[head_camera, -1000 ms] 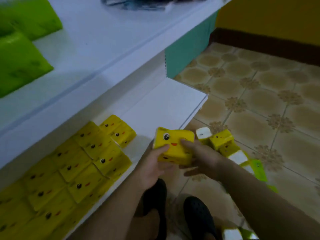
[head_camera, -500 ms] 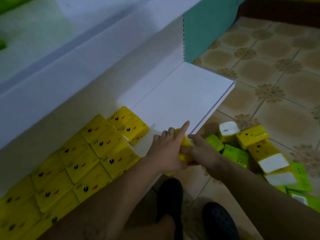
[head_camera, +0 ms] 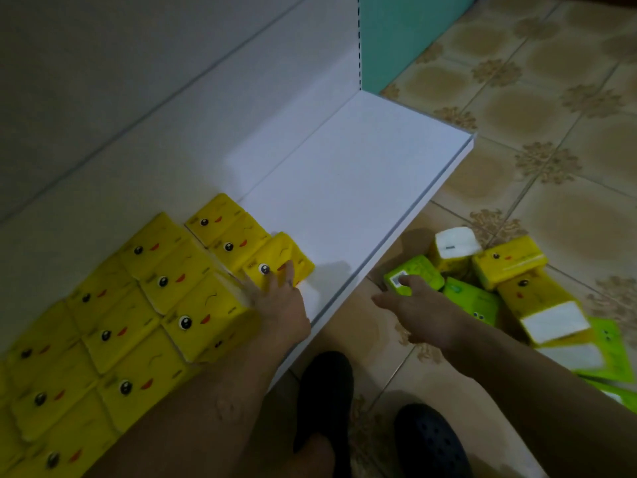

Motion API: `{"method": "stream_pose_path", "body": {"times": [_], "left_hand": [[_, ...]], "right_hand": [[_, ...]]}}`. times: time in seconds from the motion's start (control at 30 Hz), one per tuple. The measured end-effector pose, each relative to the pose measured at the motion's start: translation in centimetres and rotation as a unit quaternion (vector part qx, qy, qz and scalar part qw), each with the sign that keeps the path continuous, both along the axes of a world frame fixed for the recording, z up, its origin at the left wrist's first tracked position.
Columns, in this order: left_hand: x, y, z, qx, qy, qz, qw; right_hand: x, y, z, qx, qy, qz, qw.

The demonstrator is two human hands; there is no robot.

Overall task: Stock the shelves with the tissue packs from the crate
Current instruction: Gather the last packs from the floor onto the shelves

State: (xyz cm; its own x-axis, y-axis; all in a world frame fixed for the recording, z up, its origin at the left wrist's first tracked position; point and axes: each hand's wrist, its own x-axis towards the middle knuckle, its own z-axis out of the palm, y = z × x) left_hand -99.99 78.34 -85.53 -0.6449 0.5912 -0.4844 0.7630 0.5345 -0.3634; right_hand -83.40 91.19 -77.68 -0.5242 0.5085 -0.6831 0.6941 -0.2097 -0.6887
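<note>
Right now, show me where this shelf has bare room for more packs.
Bare: the right stretch of the shelf, from the yellow pack under the left hand to the end by the teal panel. Crowded: the shelf's left part, packed with yellow packs, and the floor pile by the right hand.

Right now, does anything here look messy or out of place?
Yes. The yellow packs on the shelf sit in neat rows, but beside it green packs and yellow ones lie jumbled on the floor tiles, tilted every way, no crate clearly in view.
</note>
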Motion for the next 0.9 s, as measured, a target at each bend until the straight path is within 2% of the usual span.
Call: {"method": "stream_pose_path", "body": {"times": [0.13,0.2,0.27,0.33,0.4,0.5,0.57,0.67,0.73,0.83,0.9], "left_hand": [[-0.4,0.9,1.8,0.011,-0.007,0.060,0.998],[-0.9,1.5,2.4,0.042,0.030,0.020,0.998],[-1.0,1.5,2.4,0.068,0.021,-0.028,0.997],[-1.1,1.5,2.1,0.037,-0.024,-0.038,0.998],[-0.8,1.7,2.1,-0.004,-0.040,0.005,0.999],[1.4,3.2,2.3,0.000,-0.041,0.034,0.999],[4.0,4.5,2.3,0.046,-0.111,0.026,0.992],[9.0,6.8,2.5,0.122,-0.249,-0.056,0.959],[12.9,7.9,3.3,0.143,-0.344,-0.062,0.926],[18.1,8.2,3.9,0.148,-0.493,0.026,0.857],[20.7,7.5,3.9,0.133,-0.538,0.050,0.831]], "right_hand": [[0.7,-0.3,0.2,0.032,-0.009,0.051,0.998],[1.1,-0.1,0.2,0.044,-0.022,0.071,0.996],[1.7,0.1,0.2,0.055,-0.039,0.085,0.994],[2.4,0.4,0.1,0.075,-0.069,0.114,0.988],[3.2,1.2,0.3,0.081,-0.103,0.137,0.982],[4.4,3.3,1.1,0.029,-0.096,0.108,0.989],[5.6,4.3,1.5,0.045,-0.073,0.059,0.995],[8.9,4.6,1.1,0.095,-0.066,0.038,0.993],[12.5,3.7,-0.6,0.049,-0.103,0.018,0.993],[18.3,1.4,-5.2,0.027,-0.195,-0.011,0.980],[21.4,-1.3,-8.5,0.058,-0.280,0.061,0.956]]}}
